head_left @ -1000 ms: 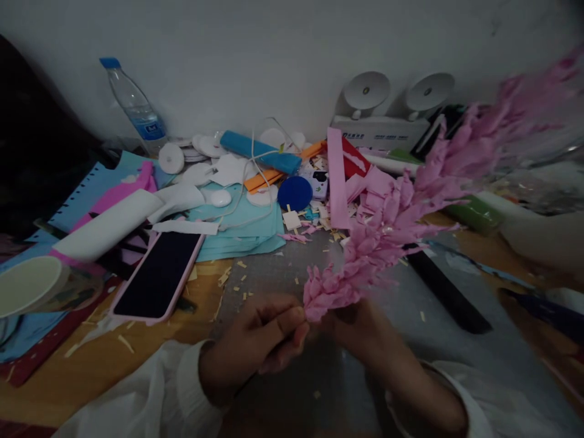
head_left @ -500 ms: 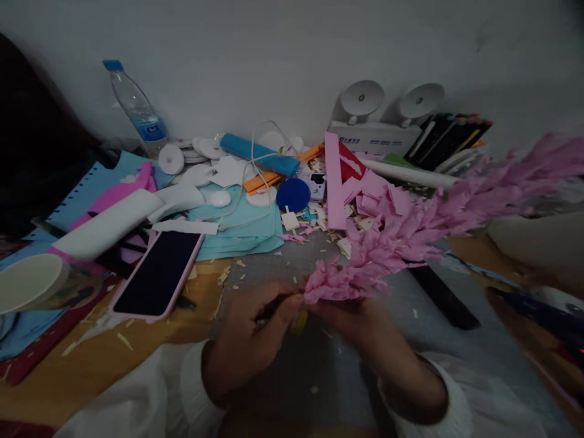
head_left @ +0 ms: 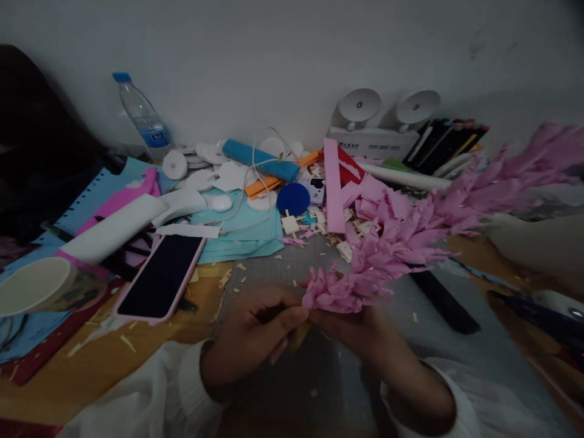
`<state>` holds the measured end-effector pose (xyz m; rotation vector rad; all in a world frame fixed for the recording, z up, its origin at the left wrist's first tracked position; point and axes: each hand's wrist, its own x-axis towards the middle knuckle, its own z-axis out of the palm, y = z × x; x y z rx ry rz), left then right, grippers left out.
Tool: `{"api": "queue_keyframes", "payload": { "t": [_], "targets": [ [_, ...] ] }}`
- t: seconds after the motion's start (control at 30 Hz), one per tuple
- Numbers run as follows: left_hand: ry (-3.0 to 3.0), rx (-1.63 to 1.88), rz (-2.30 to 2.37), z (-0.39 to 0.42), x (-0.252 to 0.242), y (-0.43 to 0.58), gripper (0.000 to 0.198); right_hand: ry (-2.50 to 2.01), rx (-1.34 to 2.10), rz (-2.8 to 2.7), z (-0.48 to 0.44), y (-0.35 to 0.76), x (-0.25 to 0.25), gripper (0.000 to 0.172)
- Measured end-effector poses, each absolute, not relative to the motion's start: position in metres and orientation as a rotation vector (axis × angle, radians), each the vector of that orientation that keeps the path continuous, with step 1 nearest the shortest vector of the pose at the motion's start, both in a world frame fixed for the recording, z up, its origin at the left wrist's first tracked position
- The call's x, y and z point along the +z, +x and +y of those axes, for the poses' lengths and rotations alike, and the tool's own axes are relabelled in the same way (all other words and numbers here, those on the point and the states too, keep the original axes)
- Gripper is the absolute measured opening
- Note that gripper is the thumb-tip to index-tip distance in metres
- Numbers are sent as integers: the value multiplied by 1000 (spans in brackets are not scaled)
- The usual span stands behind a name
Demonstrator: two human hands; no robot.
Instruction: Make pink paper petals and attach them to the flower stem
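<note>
Lower than a second ago, the pink spray (head_left: 410, 234) has swung down at its far end, uncovering the pens (head_left: 449, 143) near the wall (head_left: 228, 48). It slants from me up to the right over the mat (head_left: 319, 377), its tip well past the mat's edge. My left grip (head_left: 262, 334) pinches its near end; my right grip (head_left: 374, 340) grasps it from below, fingertips partly hidden. Something yellowish between them is too blurred to tell.

I have mat with a few scraps in front of me, and a strip of it between my left grip and the teal paper (head_left: 241, 234). Rightward, room is tighter: the black stick (head_left: 444, 298) lies just beyond my right grip, one end under the spray. Pink paper (head_left: 383, 198) crowds close behind. Left of the mat, a gap of worktop (head_left: 155, 334) parts me from the phone (head_left: 162, 277); the cup (head_left: 39, 283) stands farther out.
</note>
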<state>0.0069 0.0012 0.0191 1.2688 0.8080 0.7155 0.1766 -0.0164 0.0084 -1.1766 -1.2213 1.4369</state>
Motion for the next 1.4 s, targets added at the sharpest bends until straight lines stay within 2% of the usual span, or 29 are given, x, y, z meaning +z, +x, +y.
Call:
{"api": "queue_keyframes", "payload": {
  "t": [0.17,0.33,0.47,0.77,0.97,1.13,1.23,1.4],
  "targets": [
    [1120,758,795,1,18,6,41,-1008,1474,-1186,-18,180,9,18],
    [953,759,770,-2,11,6,40,-987,1439,-1108,-16,180,7,28],
    [888,712,756,-3,10,7,41,-1030,1398,-1090,-16,179,9,23],
    [934,741,736,-3,10,8,41,-1026,1327,-1389,-21,176,6,22],
    [911,795,695,1,8,6,34,-1146,1078,-1532,-18,184,8,22],
    [841,791,606,3,2,7,29,-1327,542,-1578,7,224,9,13],
    [794,779,604,5,-1,7,30,-1394,244,-1846,25,247,-4,17],
    [700,776,611,9,-6,5,27,-1447,172,-2116,36,261,-26,22]
  ]
}}
